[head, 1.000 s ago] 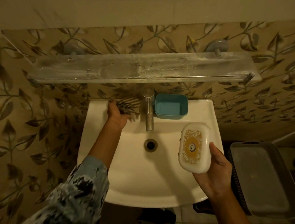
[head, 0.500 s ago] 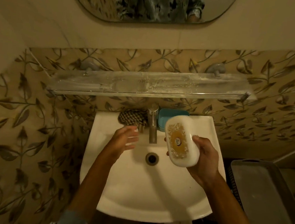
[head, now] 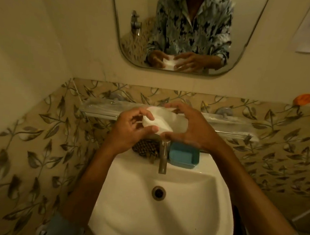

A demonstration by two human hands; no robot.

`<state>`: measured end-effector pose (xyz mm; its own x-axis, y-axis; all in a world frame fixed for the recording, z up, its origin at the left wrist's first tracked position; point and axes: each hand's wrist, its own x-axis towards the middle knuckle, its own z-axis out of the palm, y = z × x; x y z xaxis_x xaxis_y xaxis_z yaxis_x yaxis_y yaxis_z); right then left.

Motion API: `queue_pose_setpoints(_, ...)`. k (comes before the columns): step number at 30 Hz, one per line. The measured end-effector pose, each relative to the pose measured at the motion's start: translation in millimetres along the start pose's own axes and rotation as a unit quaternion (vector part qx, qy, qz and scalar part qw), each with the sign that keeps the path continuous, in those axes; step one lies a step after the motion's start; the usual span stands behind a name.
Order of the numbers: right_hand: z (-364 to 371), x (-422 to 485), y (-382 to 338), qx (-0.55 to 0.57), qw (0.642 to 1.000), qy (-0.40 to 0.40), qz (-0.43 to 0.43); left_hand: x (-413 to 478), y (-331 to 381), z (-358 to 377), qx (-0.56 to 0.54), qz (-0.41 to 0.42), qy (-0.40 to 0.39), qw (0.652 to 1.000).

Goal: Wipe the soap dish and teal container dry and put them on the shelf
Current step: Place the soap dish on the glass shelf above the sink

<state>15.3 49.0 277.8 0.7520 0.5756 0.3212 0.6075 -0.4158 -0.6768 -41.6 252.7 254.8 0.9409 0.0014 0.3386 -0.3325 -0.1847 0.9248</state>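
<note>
Dim, warm yellowish light is filling the whole scene; the white sink (head: pixel 160 221) is catching the most of it, its basin glowing pale while its front rim is fading into shadow; the wide-angle lens is bending the wall tiles (head: pixel 35 144) outward at the edges; the soap dish (head: pixel 161 120) is smearing with motion blur, its outline soft; the corners are darkening and losing detail.

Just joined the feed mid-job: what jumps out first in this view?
Both hands, left hand and right hand, hold the white soap dish up in front of the glass shelf. Below, the teal container sits on the sink rim right of the tap, with the checked cloth lying on its left.
</note>
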Motion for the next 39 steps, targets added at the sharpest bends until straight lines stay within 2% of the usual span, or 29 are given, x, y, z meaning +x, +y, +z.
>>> queue_pose_setpoints(2,-5.9,13.8,1.5,-0.018,0.999,0.051,-0.001,12.8,-2.1,-12.6,0.057,0.003,0.053,0.997)
queue_pose_setpoints(4,-7.9,23.9,5.5,0.011,0.995,0.099,0.015,25.6,-5.0,-24.6,0.112,0.010,0.093,0.989)
queue_pose_setpoints(7,-5.4,34.6,12.5,0.046,0.988,0.138,0.048,41.9,-7.7,-36.4,0.128,0.014,0.100,0.987)
queue_pose_setpoints(11,0.9,43.2,23.3,0.042,0.989,0.123,0.070,57.0,-18.9,-44.4,0.143,-0.008,0.088,0.986)
queue_pose_setpoints(19,23.0,55.4,43.1,-0.034,0.993,0.074,0.082,66.6,-39.4,-51.7,0.260,-0.019,0.074,0.963)
queue_pose_setpoints(29,37.9,57.0,61.2,-0.062,0.990,0.040,0.119,65.0,-45.4,-51.6,0.317,-0.061,0.041,0.946)
queue_pose_setpoints(39,32.2,48.4,60.7,-0.076,0.992,0.035,0.095,58.2,-46.9,-43.8,0.341,-0.080,0.030,0.936)
